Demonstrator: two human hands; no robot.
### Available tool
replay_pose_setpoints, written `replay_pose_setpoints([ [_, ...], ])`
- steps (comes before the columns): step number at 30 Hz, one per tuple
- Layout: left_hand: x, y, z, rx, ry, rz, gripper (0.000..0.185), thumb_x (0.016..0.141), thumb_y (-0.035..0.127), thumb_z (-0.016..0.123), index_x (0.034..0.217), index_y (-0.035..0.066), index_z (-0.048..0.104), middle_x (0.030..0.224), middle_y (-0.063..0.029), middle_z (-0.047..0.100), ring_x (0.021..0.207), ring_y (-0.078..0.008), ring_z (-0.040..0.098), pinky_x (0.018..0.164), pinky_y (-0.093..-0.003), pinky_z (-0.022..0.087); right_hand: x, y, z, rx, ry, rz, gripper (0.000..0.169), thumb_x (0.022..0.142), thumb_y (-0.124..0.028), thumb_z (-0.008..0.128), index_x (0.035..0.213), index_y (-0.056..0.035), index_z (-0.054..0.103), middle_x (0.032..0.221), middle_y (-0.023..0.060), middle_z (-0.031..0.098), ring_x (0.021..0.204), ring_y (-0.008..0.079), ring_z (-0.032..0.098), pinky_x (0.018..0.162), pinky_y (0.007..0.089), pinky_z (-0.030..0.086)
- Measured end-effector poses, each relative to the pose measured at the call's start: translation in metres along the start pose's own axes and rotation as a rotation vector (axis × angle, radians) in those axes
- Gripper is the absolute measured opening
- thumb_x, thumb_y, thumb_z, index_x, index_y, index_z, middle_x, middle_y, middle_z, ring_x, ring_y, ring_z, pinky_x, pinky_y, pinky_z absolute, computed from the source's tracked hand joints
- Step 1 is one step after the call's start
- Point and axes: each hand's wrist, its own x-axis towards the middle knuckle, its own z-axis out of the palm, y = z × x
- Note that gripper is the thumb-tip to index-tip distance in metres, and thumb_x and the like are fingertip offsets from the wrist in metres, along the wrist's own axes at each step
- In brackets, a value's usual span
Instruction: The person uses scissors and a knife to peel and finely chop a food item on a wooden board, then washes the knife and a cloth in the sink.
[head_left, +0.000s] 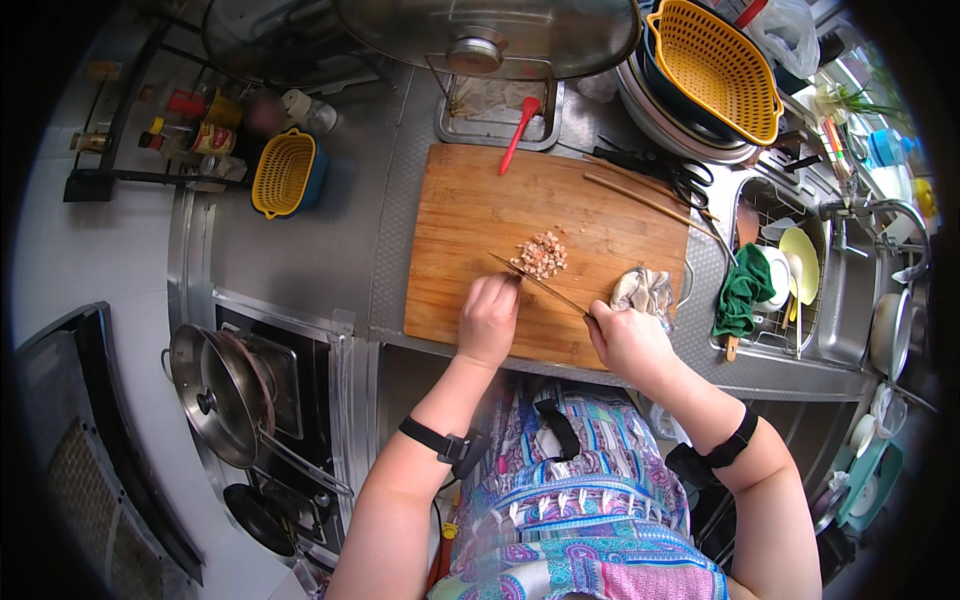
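Note:
On a wooden cutting board (465, 202) lies a small heap of diced pinkish food, perhaps meat or sausage (541, 256). My right hand (630, 336) grips a kitchen knife (553, 289) by its handle, and the blade slants up and left along the near side of the heap. My left hand (489, 307) rests on the board with its fingers bunched against the blade. Whether those fingertips pinch a piece of food is hidden. Just beyond my right hand sits a crumpled, stained cloth (643, 289).
A red spatula (520, 131) bridges the board and a metal tray (465, 131). Wooden chopsticks (645, 201) and black scissors (686, 180) lie at the far right. A sink rack holds dishes and a green cloth (744, 289). To the left, a lidded pan (225, 397) stands on the stove.

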Motion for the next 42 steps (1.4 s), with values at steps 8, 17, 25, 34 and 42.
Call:
replay_pose_setpoints([
  [8,-0.002,-0.003,0.003,0.023,-0.020,0.004,0.015,0.079,0.002,0.064,0.094,0.004,0.063,0.099,-0.0094,0.063,0.094,-0.0292,0.059,0.080,-0.0370,0.051,0.003,-0.002,0.003,-0.004,-0.035,0.012,0.020,0.094,-0.022,0.052,0.087,-0.0035,0.053,0.062,0.0179,0.061,0.060,0.0375,0.064,0.054,0.0487,0.052],
  [17,-0.002,-0.005,0.003,-0.006,0.031,0.015,0.014,0.082,0.004,0.064,0.095,0.004,0.064,0.095,-0.0086,0.063,0.089,-0.0277,0.060,0.077,-0.0362,0.052,0.005,0.007,0.009,0.047,0.015,0.003,0.021,0.095,-0.025,0.052,0.088,-0.0046,0.053,0.060,0.0187,0.060,0.060,0.0387,0.064,0.055,0.0491,0.052],
  [25,-0.001,-0.004,0.001,0.018,-0.001,0.019,0.013,0.080,0.003,0.063,0.093,0.004,0.063,0.095,-0.0084,0.063,0.089,-0.0277,0.060,0.076,-0.0359,0.052,-0.001,-0.003,-0.001,0.000,-0.039,0.015,0.022,0.095,-0.024,0.052,0.087,-0.0041,0.053,0.060,0.0180,0.060,0.059,0.0379,0.064,0.053,0.0489,0.051],
  [34,-0.001,-0.003,0.002,-0.007,0.027,0.004,0.010,0.080,0.004,0.066,0.090,0.005,0.063,0.093,-0.0090,0.062,0.089,-0.0286,0.060,0.076,-0.0368,0.051,0.004,0.007,0.011,0.051,0.008,0.003,0.022,0.096,-0.025,0.051,0.088,-0.0045,0.054,0.061,0.0182,0.061,0.059,0.0393,0.063,0.054,0.0503,0.050],
  [42,-0.005,-0.007,0.002,0.039,-0.009,-0.014,0.011,0.080,0.004,0.069,0.088,0.004,0.063,0.090,-0.0103,0.062,0.086,-0.0302,0.060,0.075,-0.0376,0.051,-0.001,-0.005,0.001,0.000,-0.037,0.017,0.022,0.096,-0.025,0.050,0.088,-0.0052,0.053,0.060,0.0180,0.060,0.058,0.0389,0.063,0.053,0.0502,0.050],
])
